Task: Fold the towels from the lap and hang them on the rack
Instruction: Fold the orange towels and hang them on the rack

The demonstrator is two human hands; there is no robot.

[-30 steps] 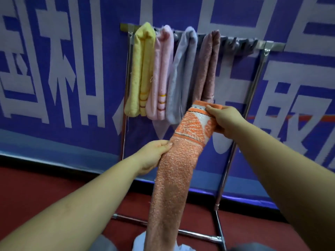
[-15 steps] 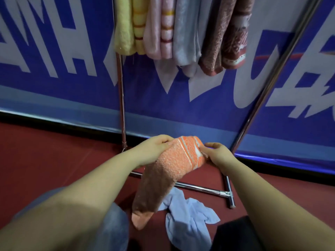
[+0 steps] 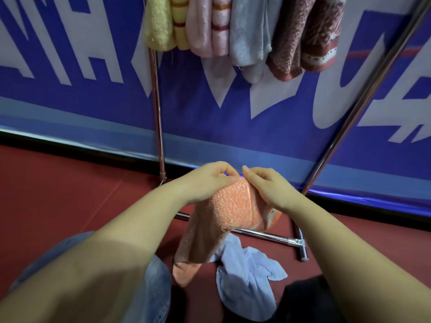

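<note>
Nearest the camera, a light blue towel lies crumpled between the knees, partly on the red floor, not yet folded. Just above it the orange towel hangs in a long narrow fold, its lower end dangling beside the left knee. Both hands pinch its top edge: the left hand holds the left corner between thumb and fingers, the right hand grips the right side, the fingertips of the two almost touching. The step in hand looks like the folding of this towel; the next move likely calls for squaring the edges and lifting it up to the bar, which is out of view above. Beyond stand the two legs of the rack and its floor bar. Four towels already hang there: one yellow, one pink, one pale grey-blue, one maroon. So two towels remain.
</note>
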